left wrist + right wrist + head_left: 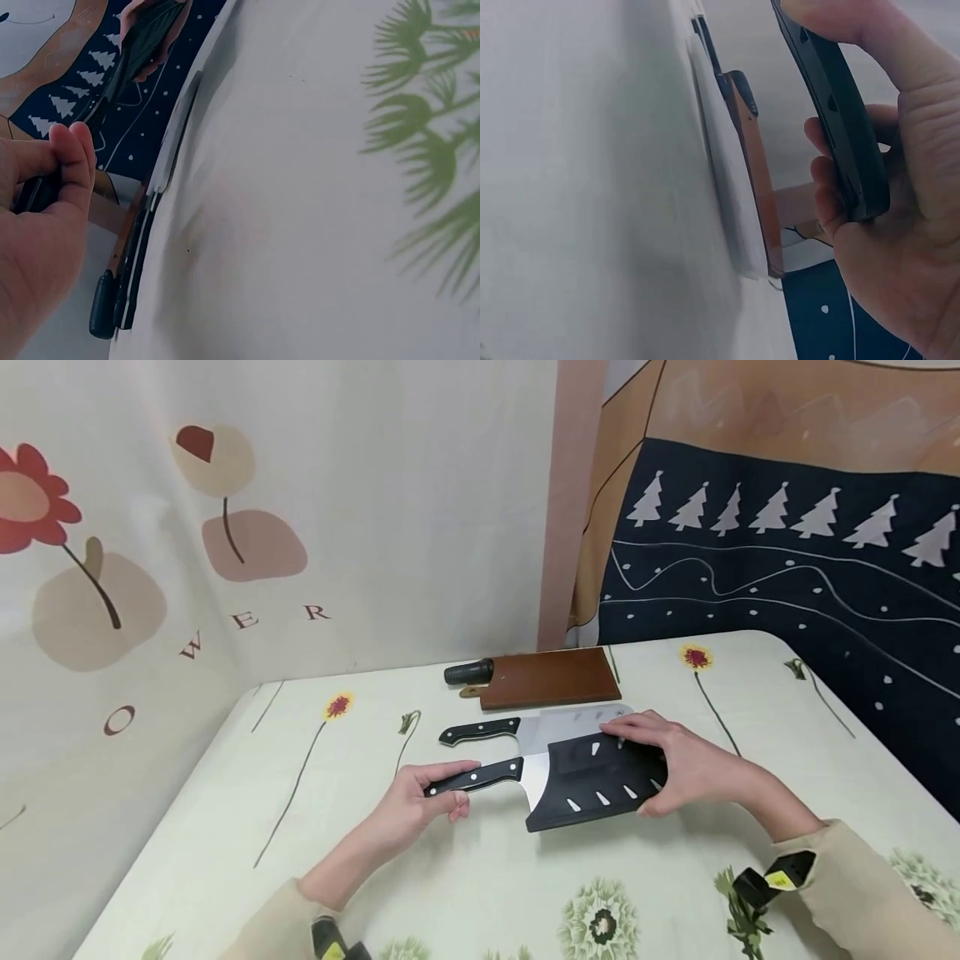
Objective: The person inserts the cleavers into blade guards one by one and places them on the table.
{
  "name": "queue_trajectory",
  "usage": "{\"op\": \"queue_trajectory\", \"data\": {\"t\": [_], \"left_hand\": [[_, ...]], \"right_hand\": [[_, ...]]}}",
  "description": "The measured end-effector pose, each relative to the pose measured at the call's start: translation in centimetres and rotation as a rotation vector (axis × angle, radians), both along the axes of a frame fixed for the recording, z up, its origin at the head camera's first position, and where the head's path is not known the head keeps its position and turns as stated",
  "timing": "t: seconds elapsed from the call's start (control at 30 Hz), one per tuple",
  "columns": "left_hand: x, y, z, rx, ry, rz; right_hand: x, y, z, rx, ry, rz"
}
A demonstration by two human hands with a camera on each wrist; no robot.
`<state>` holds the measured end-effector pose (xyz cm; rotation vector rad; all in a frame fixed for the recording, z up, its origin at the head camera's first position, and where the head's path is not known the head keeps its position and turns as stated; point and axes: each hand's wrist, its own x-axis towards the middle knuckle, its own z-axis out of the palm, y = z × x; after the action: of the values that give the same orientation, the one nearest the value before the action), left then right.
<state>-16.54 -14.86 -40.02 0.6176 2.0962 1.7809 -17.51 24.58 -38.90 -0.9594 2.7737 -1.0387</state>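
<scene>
My left hand [401, 803] pinches the black riveted handle [491, 775] of a cleaver with its thumb and fingers. Most of that cleaver's blade is covered by a black blade guard [600, 785] with slots, and a strip of bare metal [536, 779] shows by the handle. With thumb and fingers on opposite edges, my right hand [697, 766] grips the guard at its far end. Both wrist views show the sheathed cleaver held above the table. Just behind it lies a second cleaver [480, 731], bare-bladed, its handle pointing left.
Behind the second cleaver, a flat brown board [555, 679] lies near the table's back edge, a black-handled object [468, 672] at its left end. A flower-printed cloth [337, 852] covers the table. Curtains [420, 527] hang behind and to the left.
</scene>
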Motion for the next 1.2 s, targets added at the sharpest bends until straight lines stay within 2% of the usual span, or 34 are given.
{"op": "queue_trajectory", "data": {"t": [0.43, 0.57, 0.7, 1.0, 1.2], "left_hand": [[0.1, 0.8, -0.1, 0.034, 0.0, 0.001], [0.3, 1.0, -0.2, 0.003, -0.007, 0.023], [0.5, 0.8, -0.4, -0.028, -0.02, 0.015], [-0.6, -0.5, -0.3, -0.15, -0.028, 0.014], [-0.6, -1.0, -0.9, -0.214, -0.034, -0.026]], "right_hand": [[0.1, 0.4, 0.0, 0.01, 0.026, -0.023], [0.1, 0.3, -0.4, 0.009, 0.024, -0.024], [0.4, 0.1, -1.1, 0.014, 0.021, -0.009], [1.8, -0.6, -1.8, 0.035, 0.117, -0.018], [2.7, -0.4, -2.2, 0.108, 0.094, -0.038]]}}
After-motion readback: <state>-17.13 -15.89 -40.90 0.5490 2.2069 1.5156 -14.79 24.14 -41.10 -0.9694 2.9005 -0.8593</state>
